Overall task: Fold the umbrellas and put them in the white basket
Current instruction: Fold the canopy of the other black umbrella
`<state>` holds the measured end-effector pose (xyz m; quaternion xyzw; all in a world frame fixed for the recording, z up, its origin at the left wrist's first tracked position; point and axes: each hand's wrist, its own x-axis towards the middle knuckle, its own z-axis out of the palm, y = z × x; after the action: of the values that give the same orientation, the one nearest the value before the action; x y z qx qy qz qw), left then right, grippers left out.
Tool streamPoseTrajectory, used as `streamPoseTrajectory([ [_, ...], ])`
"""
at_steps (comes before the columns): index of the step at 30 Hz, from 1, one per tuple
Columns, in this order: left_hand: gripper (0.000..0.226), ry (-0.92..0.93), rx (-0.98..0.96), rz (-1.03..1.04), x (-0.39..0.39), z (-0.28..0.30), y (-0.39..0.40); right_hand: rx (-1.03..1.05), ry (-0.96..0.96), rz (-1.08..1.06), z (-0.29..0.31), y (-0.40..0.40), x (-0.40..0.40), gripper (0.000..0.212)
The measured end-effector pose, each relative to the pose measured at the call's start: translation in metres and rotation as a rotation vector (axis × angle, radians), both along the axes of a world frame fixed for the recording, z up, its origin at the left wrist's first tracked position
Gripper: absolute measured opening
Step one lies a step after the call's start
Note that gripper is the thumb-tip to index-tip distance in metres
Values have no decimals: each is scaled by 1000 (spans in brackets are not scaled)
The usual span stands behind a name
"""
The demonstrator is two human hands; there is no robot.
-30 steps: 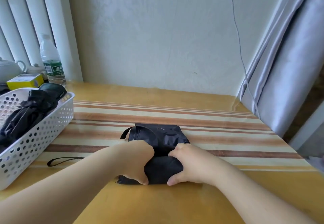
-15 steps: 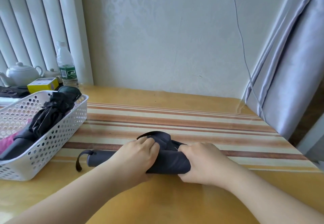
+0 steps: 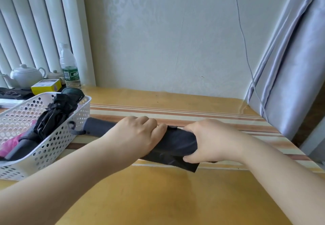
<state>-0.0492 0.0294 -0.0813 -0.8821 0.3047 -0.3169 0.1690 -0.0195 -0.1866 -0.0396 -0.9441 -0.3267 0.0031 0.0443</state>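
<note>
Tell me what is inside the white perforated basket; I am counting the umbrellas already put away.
The white perforated plastic basket holds a folded black umbrella lying on a dark grey one, with pink fabric beside them. The basket's walls hide whatever lies deeper.

A pale wall with a faint pattern rises behind a yellow wooden table covered by a striped mat. White vertical blinds hang at the left, and a grey curtain hangs at the right. A thin cable runs down the wall. Soft daylight fills the room.
</note>
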Motion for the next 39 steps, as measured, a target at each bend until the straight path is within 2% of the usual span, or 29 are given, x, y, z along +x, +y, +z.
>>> streamPoseTrajectory([
  [2,44,-58,12,-26,-1,-6,4,78,52,3,-5,-2,-1,21],
  [4,50,70,-39,1,-6,-6,1,54,-94,19,-14,-1,-1,20],
  [5,53,201,-98,27,-10,0,-2,-5,-244,60,-21,-1,0,20],
  [7,52,530,-262,184,-13,14,-5,-106,-550,181,-31,-2,2,37],
  [8,51,661,-330,231,-13,17,-6,-116,-604,201,-31,-2,1,42],
  [9,51,699,-358,232,-14,18,-6,-103,-641,202,-29,-2,0,43],
  [11,54,612,-316,197,-18,17,-1,-94,-627,166,-26,-2,-9,41],
  [12,54,483,-307,122,-19,13,3,-90,-591,161,-20,0,-14,38],
  [14,57,260,-199,8,-22,4,7,-112,-397,105,-7,0,-18,29],
  [17,55,38,-70,-43,-25,-1,4,-54,25,32,4,-2,-19,25],
  [19,54,-70,-16,-37,-29,-1,3,5,154,-9,4,-3,-21,25],
  [21,55,-44,-42,10,-35,4,1,-15,34,-15,1,-2,-25,23],
  [22,56,48,-80,46,-38,9,-2,-53,-93,-7,-1,-2,-27,23],
  [25,49,522,-293,243,-42,28,-11,-129,-398,85,-10,1,-34,20],
  [26,46,642,-369,259,-42,29,-12,-139,-431,107,-12,2,-37,19],
  [27,44,686,-400,256,-42,27,-11,-145,-436,110,-13,3,-39,19],
  [29,41,601,-373,210,-47,19,-6,-141,-373,93,-12,2,-41,21],
  [30,43,442,-300,126,-47,13,-4,-136,-298,85,-10,1,-41,22],
  [32,54,188,-61,54,-49,5,-5,-122,-26,66,-5,-2,-38,19],
  [34,61,31,31,29,-49,4,-7,24,265,11,-7,-6,-34,17],
  [35,63,-12,36,29,-49,3,-6,67,300,-1,-7,-8,-34,17],
  [37,67,39,8,76,-53,5,-10,44,130,17,-9,-7,-35,16],
  [39,68,202,-88,128,-57,11,-16,-30,-172,24,-14,-6,-37,19],
])
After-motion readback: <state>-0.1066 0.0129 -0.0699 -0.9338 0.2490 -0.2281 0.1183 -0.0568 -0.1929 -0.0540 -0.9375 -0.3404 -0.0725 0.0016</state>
